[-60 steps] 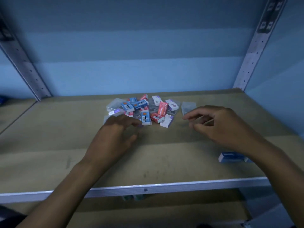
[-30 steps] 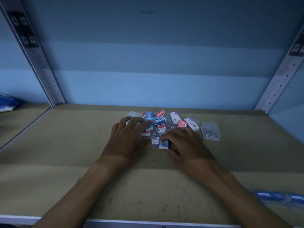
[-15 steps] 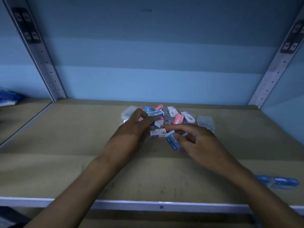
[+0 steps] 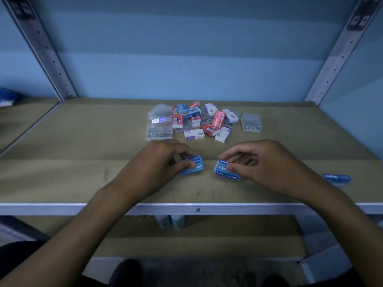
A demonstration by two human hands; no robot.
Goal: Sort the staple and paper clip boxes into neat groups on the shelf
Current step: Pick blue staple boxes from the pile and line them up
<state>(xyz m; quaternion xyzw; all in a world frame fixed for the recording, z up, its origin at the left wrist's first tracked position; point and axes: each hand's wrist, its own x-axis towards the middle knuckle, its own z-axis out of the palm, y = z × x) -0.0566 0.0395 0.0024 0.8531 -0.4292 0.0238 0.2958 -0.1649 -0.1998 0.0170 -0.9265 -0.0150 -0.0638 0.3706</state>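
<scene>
A mixed pile of small boxes (image 4: 199, 121) lies at the middle back of the brown shelf (image 4: 83, 152): red, blue and white-purple staple boxes among clear plastic paper clip boxes. One clear clip box (image 4: 251, 122) sits apart to the pile's right. In front of the pile, my left hand (image 4: 159, 164) is shut on a blue staples box (image 4: 193, 167) held low over the shelf. My right hand (image 4: 261, 164) pinches a second blue staples box (image 4: 224, 170) beside it. Blue staples boxes (image 4: 336, 178) lie near the front right.
Perforated metal uprights stand at the back left (image 4: 43, 52) and back right (image 4: 339, 50), with a blue wall behind. The shelf's white front rail (image 4: 196, 209) runs across below my hands. Bottles (image 4: 172, 221) stand on the lower shelf. A blue packet (image 4: 8, 99) lies on the neighbouring shelf.
Both hands have pulled back from the pile toward the front edge, each now carrying a blue staples box. The camera has tilted down and back.
</scene>
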